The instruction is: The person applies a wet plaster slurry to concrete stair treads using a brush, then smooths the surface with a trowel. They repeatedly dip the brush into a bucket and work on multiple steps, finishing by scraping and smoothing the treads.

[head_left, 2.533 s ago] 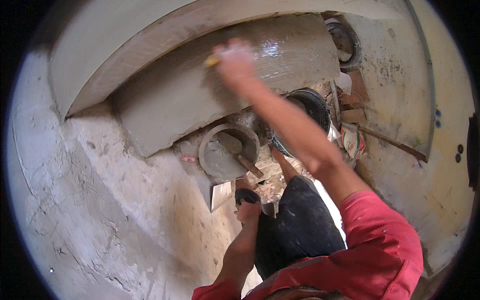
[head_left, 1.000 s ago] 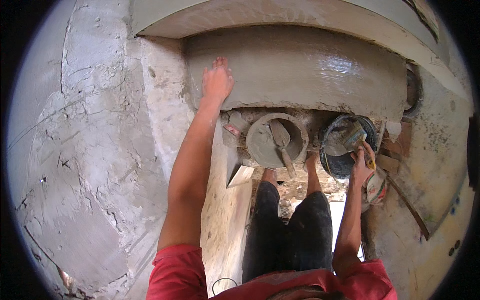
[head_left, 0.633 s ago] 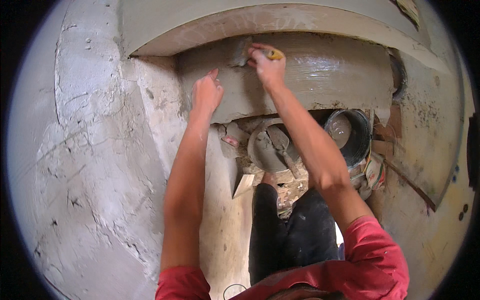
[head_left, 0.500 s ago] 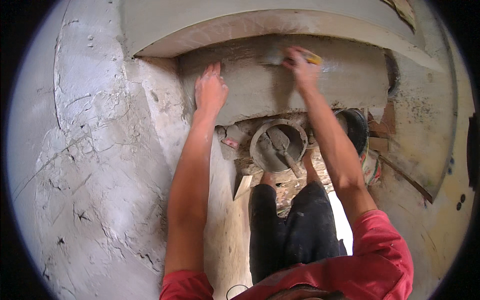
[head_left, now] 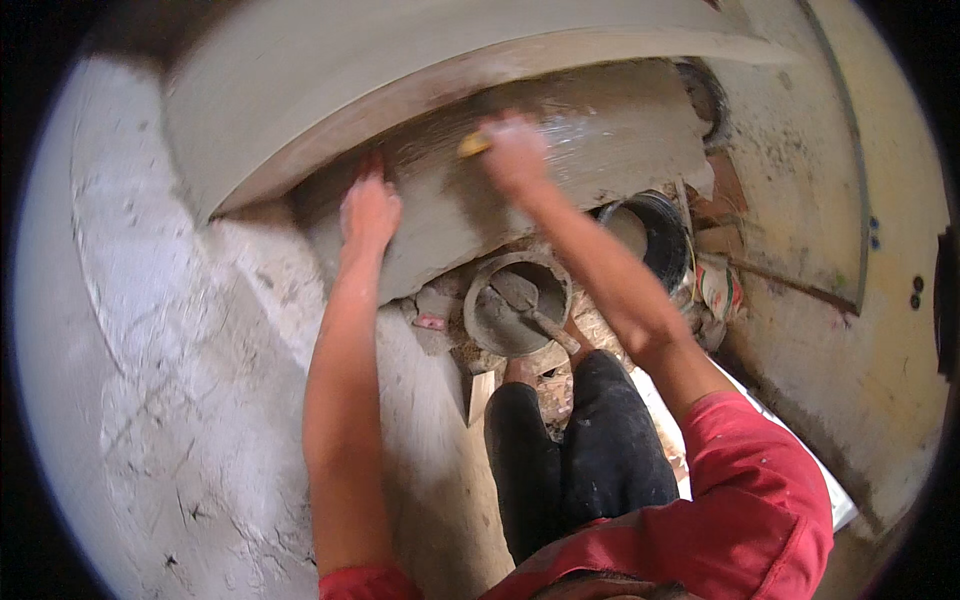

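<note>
My right hand (head_left: 517, 160) is closed around a yellow-handled brush (head_left: 473, 145) over the wet grey cement ledge (head_left: 610, 125). Motion smears the hand, and most of the tool is hidden by it. Shiny streaks run across the cement beside it. Farther left, my left hand (head_left: 370, 210) rests on the same ledge with fingers stretched toward its back edge, holding nothing. Below the ledge, in front of my legs, stands a round bucket (head_left: 478, 335) of grey mortar. A trowel (head_left: 516, 292) lies in it, its handle sticking out over the rim.
A curved plastered lip (head_left: 400, 95) overhangs the back of the ledge. To the right of the mortar bucket is a black bucket (head_left: 668, 240). Rough plastered wall (head_left: 150, 330) rises on my left, and a wood strip (head_left: 481, 397) stands near my knee. Rubble lies around my feet.
My view has turned, so the scene sits tilted and shifted left. The right hand has swept leftward over the ledge with the brush, whose yellow part now shows left of the hand.
</note>
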Motion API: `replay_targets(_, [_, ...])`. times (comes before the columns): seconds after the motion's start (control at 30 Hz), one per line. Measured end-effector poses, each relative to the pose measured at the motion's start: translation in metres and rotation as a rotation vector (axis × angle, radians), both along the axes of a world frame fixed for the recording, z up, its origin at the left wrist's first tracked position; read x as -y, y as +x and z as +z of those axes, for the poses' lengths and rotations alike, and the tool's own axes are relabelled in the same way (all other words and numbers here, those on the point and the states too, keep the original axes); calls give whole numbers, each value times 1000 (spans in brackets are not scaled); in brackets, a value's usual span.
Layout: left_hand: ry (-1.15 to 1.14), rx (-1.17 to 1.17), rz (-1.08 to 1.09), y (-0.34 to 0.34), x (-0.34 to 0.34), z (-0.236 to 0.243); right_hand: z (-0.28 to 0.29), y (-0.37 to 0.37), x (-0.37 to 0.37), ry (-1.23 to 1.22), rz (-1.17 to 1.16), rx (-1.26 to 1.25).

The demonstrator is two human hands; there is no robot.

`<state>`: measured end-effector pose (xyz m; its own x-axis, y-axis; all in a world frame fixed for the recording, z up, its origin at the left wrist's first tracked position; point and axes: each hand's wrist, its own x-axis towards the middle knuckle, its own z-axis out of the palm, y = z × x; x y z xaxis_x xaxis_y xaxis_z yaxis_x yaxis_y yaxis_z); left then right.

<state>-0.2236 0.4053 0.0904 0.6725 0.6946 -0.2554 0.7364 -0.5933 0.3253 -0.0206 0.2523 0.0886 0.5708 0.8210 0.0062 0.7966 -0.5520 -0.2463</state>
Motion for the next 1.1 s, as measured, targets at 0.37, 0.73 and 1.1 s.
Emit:
replay_targets(0.37, [-996, 1310, 1124, 59, 29, 50, -6, 127, 51, 741, -650, -1085])
replay_targets(0.73, [-1168, 1660, 1182, 109, 44, 100, -2, 204, 119, 53, -221, 75])
replay_targets(1.1, [-1147, 1632, 1088, 148, 72, 127, 24, 87, 47, 644, -242, -893])
